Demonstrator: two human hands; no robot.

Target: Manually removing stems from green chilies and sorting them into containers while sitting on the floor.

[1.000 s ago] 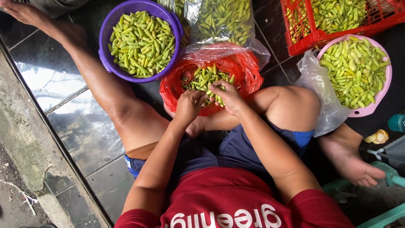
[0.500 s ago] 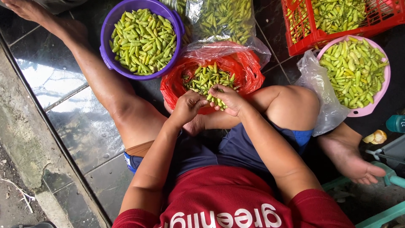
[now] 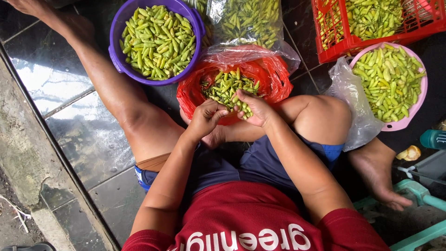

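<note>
A few small green chillies (image 3: 242,108) sit in the right hand (image 3: 254,110), whose fingers are curled around them just over the near edge of the red plastic bag (image 3: 274,76). The left hand (image 3: 206,117) is right beside it, thumb and fingertips pinched together on what looks like a single chilli or its stem; the exact grip is too small to make out. The bag lies open on the dark tiled floor (image 3: 69,116) between the person's legs, with more chillies heaped inside.

A slip looks likely here: the right hand holds several chillies loosely, and a tug from the left could shake one out onto the floor or the lap rather than into the bag.

Room is tight. The purple bowl (image 3: 197,28) of chillies touches the bag's far-left edge, a clear bag (image 3: 251,18) crowds behind it, and the pink bowl (image 3: 420,100) and red crate (image 3: 334,42) sit to the right beyond the bent knee. Open floor lies only to the left.
</note>
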